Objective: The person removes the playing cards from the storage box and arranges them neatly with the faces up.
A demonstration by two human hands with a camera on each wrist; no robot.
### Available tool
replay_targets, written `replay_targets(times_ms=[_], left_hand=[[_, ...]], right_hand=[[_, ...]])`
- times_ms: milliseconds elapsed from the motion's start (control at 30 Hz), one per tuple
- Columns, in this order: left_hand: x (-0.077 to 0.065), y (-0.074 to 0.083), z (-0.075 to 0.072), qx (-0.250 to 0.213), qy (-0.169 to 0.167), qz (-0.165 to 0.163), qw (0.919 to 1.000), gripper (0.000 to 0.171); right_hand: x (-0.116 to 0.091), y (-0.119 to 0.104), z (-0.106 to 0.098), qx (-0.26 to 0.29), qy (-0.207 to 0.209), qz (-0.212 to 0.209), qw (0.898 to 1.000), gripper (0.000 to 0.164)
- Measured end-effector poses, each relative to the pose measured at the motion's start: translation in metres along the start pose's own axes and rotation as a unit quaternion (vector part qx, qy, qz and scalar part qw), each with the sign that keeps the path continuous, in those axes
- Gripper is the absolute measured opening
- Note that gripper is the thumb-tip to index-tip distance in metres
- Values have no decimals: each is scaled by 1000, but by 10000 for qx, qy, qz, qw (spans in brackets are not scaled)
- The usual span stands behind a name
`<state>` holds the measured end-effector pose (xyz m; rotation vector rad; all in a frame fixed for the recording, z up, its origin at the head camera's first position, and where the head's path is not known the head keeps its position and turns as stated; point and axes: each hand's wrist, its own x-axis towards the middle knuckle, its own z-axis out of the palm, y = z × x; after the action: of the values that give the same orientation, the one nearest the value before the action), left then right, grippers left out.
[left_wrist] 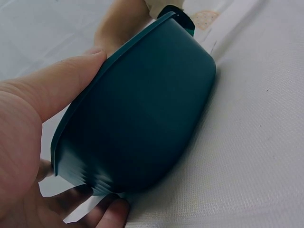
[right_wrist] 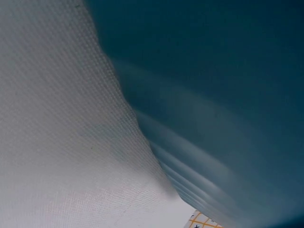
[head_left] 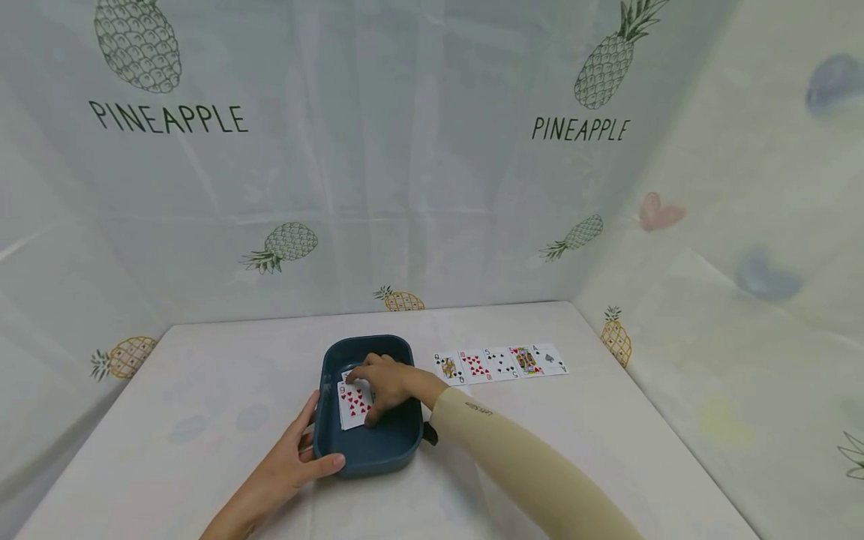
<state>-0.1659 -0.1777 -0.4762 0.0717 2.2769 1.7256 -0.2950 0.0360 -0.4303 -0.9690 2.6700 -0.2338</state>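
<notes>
A dark blue plastic tub (head_left: 378,454) stands on the white-covered table. My left hand (head_left: 289,459) grips its near left side. In the left wrist view, the thumb of my left hand (left_wrist: 61,85) lies on the tub's rim and the other fingers curl under its outer wall (left_wrist: 137,109). Inside the tub are a few overlapping playing cards (head_left: 354,405), a nine of hearts on top. My right hand (head_left: 391,382) reaches over the right rim and grips these cards, thumb at the near edge and fingers at the far one. The right wrist view shows just the tub's wall (right_wrist: 213,118).
Right of the tub, several face-up playing cards (head_left: 501,364) lie in a row, ending in an ace of spades (head_left: 550,359). A small black piece (head_left: 430,433) sticks out beside the tub's right side. Pineapple-print sheeting (head_left: 405,187) hangs behind the table.
</notes>
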Motion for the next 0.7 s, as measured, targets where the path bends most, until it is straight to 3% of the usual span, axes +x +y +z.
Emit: replay_targets(times_ms=[300, 500, 700], left_hand=[[0, -1, -2, -288, -136, 73, 9995, 113], [1, -2, -2, -140, -67, -26, 9999, 115], [2, -2, 0, 8, 18, -50, 10000, 117]], right_hand=[[-7, 0, -9, 175, 306, -365, 9987, 80], [-25, 2, -22, 586, 655, -637, 9941, 79], [-40, 13, -25, 988, 757, -635, 9902, 81]])
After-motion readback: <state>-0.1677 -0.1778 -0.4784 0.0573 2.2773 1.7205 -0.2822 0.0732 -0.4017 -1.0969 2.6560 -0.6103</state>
